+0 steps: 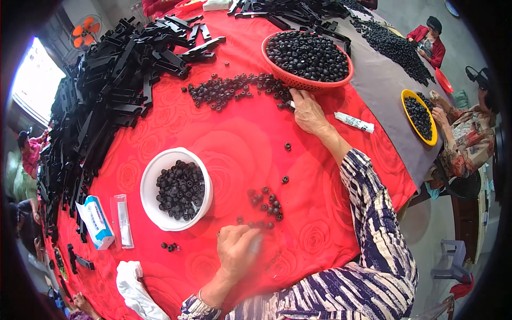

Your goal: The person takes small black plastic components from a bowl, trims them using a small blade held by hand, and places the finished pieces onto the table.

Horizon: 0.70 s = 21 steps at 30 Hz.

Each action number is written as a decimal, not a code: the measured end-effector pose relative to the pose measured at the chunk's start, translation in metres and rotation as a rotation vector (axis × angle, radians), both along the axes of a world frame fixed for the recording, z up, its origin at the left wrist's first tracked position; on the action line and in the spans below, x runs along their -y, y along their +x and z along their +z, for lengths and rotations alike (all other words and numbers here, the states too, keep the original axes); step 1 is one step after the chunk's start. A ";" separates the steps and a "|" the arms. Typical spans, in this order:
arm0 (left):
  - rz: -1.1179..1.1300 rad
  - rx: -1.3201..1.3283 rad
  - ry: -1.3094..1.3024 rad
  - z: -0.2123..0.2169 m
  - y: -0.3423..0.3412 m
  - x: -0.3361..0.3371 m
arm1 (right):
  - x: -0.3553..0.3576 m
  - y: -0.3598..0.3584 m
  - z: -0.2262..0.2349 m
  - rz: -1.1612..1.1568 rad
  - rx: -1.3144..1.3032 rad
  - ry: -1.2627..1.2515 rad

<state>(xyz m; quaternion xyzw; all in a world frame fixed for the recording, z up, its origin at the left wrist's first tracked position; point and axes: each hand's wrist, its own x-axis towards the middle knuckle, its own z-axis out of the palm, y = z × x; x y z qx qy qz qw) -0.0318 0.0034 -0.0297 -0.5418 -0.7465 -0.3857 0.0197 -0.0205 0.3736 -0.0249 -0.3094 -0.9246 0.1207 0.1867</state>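
My left hand [237, 249] is over the red cloth at the near middle, its fingers curled and smeared by motion. Just beyond it lies a loose group of small black ring-shaped parts [273, 205], some blurred. My right hand [311, 113] reaches out to the far right with fingers stretched, below the rim of a red plastic basket [341, 80] heaped with the same black parts. Something white shows at its fingertips; I cannot make out what. A band of loose black parts [221, 90] spreads left of that hand. A white bowl [151, 212], partly filled with black parts, stands left of centre.
Long black plastic pieces [114, 74] are piled along the left and far side. A white printed roll [354, 122] lies right of my right hand. A blue-white box [96, 223], a clear case [123, 221] and a white cloth [133, 288] lie at left. Co-workers sit around, one near a yellow basket [405, 96].
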 end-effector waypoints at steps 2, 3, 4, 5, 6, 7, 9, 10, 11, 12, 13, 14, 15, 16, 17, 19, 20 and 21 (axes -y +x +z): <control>-0.003 0.037 0.004 0.003 0.002 -0.004 | 0.000 -0.003 -0.002 0.080 -0.003 0.045; -0.004 0.036 0.006 0.003 0.002 -0.005 | -0.010 -0.004 -0.021 0.169 -0.126 0.130; 0.000 0.039 0.006 0.003 0.002 -0.003 | -0.003 -0.008 -0.016 0.182 -0.130 0.127; 0.004 0.042 0.007 0.003 0.001 -0.001 | 0.006 -0.008 -0.010 0.246 -0.127 0.025; 0.016 0.040 0.006 0.004 0.001 0.001 | 0.013 -0.011 -0.006 0.309 -0.123 -0.077; 0.008 0.042 0.006 0.005 0.002 0.000 | 0.011 -0.014 -0.007 0.313 -0.124 -0.075; 0.006 0.041 0.008 0.004 0.003 0.000 | 0.005 -0.021 -0.012 0.348 -0.226 -0.050; 0.014 0.050 0.018 0.002 0.003 0.000 | 0.002 -0.026 -0.011 0.350 -0.227 -0.047; 0.021 0.058 0.028 0.001 0.003 0.000 | -0.001 -0.031 -0.010 0.288 -0.183 -0.021; 0.022 0.058 0.031 0.002 0.004 0.000 | -0.006 -0.036 -0.008 0.224 -0.139 0.006; 0.041 0.057 0.028 0.004 0.005 0.000 | -0.008 -0.044 -0.003 0.210 -0.092 -0.057; 0.059 0.057 0.026 0.005 0.005 0.000 | -0.005 -0.046 -0.001 0.213 -0.092 -0.057; 0.061 0.058 0.026 0.005 0.004 -0.001 | -0.001 -0.048 0.000 0.171 -0.062 -0.052; 0.058 0.048 0.014 0.005 0.004 -0.001 | 0.003 -0.048 0.003 0.125 -0.032 -0.047; 0.053 0.038 0.003 0.006 0.004 -0.001 | 0.000 -0.049 -0.004 0.122 -0.031 -0.047; 0.060 0.031 -0.002 0.007 0.004 -0.001 | -0.002 -0.051 -0.015 0.271 -0.134 0.063; 0.071 0.021 -0.007 0.008 0.004 -0.001 | 0.003 -0.048 -0.013 0.269 -0.133 0.064; 0.068 0.023 -0.005 0.007 0.003 -0.001 | 0.012 -0.041 -0.014 0.297 -0.111 0.030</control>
